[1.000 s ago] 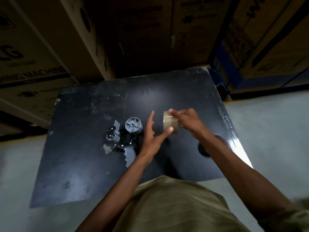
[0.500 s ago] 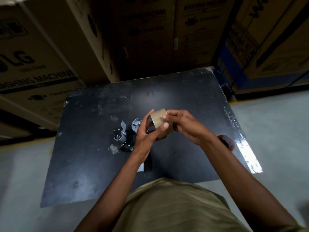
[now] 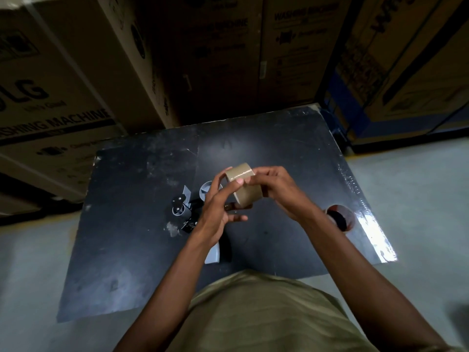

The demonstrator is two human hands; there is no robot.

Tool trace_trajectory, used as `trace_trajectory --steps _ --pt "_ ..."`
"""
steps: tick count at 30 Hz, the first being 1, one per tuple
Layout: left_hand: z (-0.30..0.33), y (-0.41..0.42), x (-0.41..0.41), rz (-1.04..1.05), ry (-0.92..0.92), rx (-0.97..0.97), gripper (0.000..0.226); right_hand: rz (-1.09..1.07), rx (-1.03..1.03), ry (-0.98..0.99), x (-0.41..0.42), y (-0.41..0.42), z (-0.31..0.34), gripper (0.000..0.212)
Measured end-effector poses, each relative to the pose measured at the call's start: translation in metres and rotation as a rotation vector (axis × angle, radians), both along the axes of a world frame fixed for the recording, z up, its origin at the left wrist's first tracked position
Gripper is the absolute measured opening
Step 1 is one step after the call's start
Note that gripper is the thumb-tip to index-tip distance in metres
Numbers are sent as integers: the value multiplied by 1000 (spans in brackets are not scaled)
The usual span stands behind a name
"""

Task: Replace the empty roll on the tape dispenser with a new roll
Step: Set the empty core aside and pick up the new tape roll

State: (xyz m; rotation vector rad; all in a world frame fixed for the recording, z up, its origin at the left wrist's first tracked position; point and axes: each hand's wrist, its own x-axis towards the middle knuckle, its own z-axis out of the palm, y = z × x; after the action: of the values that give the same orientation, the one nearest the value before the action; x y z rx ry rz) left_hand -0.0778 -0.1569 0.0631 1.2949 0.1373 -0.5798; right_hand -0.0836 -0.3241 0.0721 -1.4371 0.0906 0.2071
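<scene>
Tape roll (image 3: 244, 187), tan, is held in the air above the middle of the black table (image 3: 132, 250), between both hands. Left hand (image 3: 215, 212) reaches it from the near left: thumb laid on the roll's outer band, forefinger curled up past the far rim, lower fingers loosely bent beneath. Right hand (image 3: 279, 193) grips the roll from the right, fingertips pressed on the top of the band close to the left thumb. The two hands almost touch over the roll. The roll stands tilted, its band facing up toward the camera; whether a free tape end is lifted cannot be told.

Tape dispenser (image 3: 182, 212), grey and black, lies on the table just left of and below the hands, partly hidden by the left hand. Its grey hub (image 3: 206, 190) shows bare behind the left fingers; its handle (image 3: 213, 254) points toward the near edge, half covered by the left forearm. The roll does not touch the dispenser.

Second roll (image 3: 340, 218), dark with a reddish rim, lies flat near the table's right edge, behind the right forearm.

Large cardboard cartons (image 3: 63, 80) printed "WASHING MACHINE" stand past the far edge and to the left. The person wears an olive shirt (image 3: 253, 313).
</scene>
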Motion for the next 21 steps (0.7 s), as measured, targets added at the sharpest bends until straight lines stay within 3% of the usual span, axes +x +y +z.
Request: trace_trajectory --steps 4,7,15,21 --pt "4 -1 2 44 -50 21 41 -28 -21 19 6 11 -7 37" --pt "3 -2 4 82 -59 20 41 -51 -12 19 7 16 -12 28" --pt "3 -2 11 101 -35 34 39 -35 28 11 15 18 -9 32" --pt "5 0 17 113 5 5 51 -5 61 0 19 17 -5 34"
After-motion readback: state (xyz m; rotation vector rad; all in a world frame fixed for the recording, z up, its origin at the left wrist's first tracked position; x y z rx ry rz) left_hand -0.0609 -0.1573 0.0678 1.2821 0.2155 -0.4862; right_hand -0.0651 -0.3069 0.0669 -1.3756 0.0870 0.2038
